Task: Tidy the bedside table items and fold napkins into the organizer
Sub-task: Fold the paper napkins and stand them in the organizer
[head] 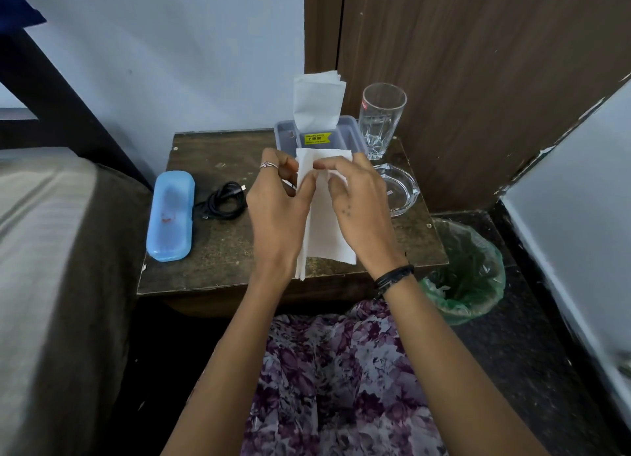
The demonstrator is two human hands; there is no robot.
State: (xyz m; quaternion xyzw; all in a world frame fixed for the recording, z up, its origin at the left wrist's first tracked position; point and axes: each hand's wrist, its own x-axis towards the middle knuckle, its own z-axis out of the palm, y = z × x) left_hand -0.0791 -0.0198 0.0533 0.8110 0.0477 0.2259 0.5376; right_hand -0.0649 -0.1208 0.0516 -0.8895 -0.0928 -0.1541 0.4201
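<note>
A white napkin [324, 223] hangs lengthwise above the bedside table [218, 250], held between both hands. My left hand [276, 209] pinches its left upper edge, and my right hand [358, 202] pinches the top fold from the right. Behind them sits a grey plastic organizer [348, 131] with a yellow price sticker. Folded white napkins [317, 102] stand upright in its back compartment.
A blue glasses case [170, 216] and a coiled black cable [223, 201] lie on the table's left part. A tall glass [380, 120] and a glass ashtray [399, 189] stand at the right. A bin with a green liner [467, 274] sits on the floor right. The bed [44, 250] borders the left.
</note>
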